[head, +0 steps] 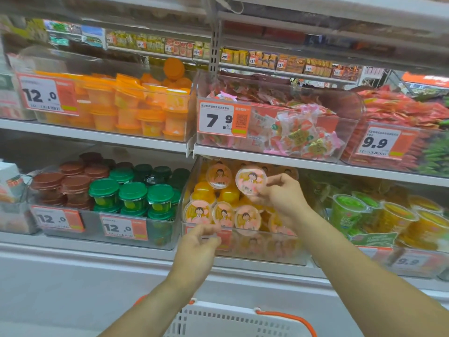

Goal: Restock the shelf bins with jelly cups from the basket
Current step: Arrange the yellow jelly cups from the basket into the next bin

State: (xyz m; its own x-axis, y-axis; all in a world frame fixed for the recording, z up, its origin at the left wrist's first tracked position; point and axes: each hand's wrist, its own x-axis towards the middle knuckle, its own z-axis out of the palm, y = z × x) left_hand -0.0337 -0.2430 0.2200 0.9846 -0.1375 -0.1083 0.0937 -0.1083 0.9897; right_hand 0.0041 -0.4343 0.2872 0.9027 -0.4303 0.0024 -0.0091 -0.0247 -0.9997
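My right hand [283, 199] grips a jelly cup [250, 180] with a pink cartoon lid, held above the clear shelf bin [245, 242] on the lower shelf. That bin holds several more yellow jelly cups [223, 214] with the same lids, some tipped lid-forward. My left hand [199, 240] is at the bin's front rim, fingers curled on the edge. The white basket [233, 321] with orange handles shows at the bottom, between my forearms; its contents are out of sight.
Left of the bin stand green-lidded cups [132, 194] and brown-lidded cups [70, 182] in their own bins. To the right lie green and yellow cups [369, 215]. The upper shelf carries orange cups [126, 105] and wrapped sweets [298, 135] behind price tags.
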